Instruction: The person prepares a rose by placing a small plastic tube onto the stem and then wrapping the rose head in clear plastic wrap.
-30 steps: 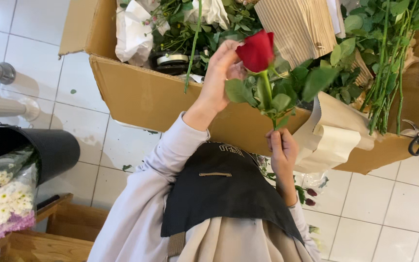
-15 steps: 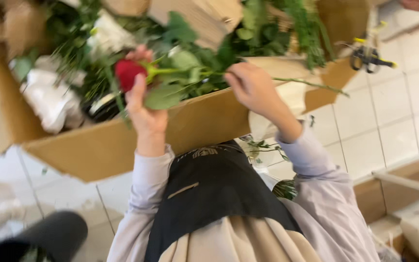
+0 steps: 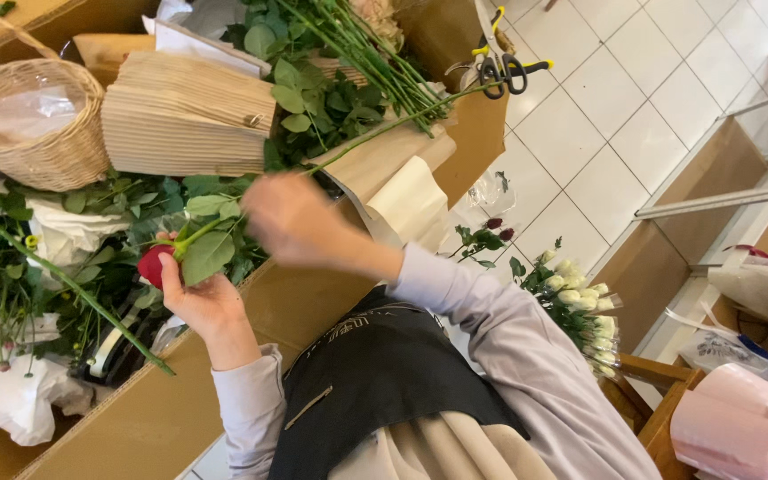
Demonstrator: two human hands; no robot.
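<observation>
Rose (image 3: 155, 265), red and single, lies left of centre in the head view, over a cardboard box (image 3: 135, 418) full of cuttings. The left hand (image 3: 202, 302) is closed around the stem just under the bloom, with green leaves (image 3: 206, 255) sticking out above the fingers. The right hand (image 3: 286, 218) is blurred, hovering near the leaves and stem; whether it grips anything I cannot tell. I judge the flower light and fragile: petals bruise easily, the stem is fairly stiff and may carry thorns, so the stem below the head is the place to take hold.

A ribbed sheaf of brown wrapping paper (image 3: 188, 116) lies in the upper middle, with cream paper (image 3: 406, 209) folded below it to the right. A wicker basket (image 3: 33, 120) sits upper left. Yellow-handled scissors (image 3: 501, 67) rest on the box edge at the top. Crumpled white paper (image 3: 11, 400) lies lower left, a pink roll (image 3: 735, 427) lower right, pale roses (image 3: 580, 298) on the floor.
</observation>
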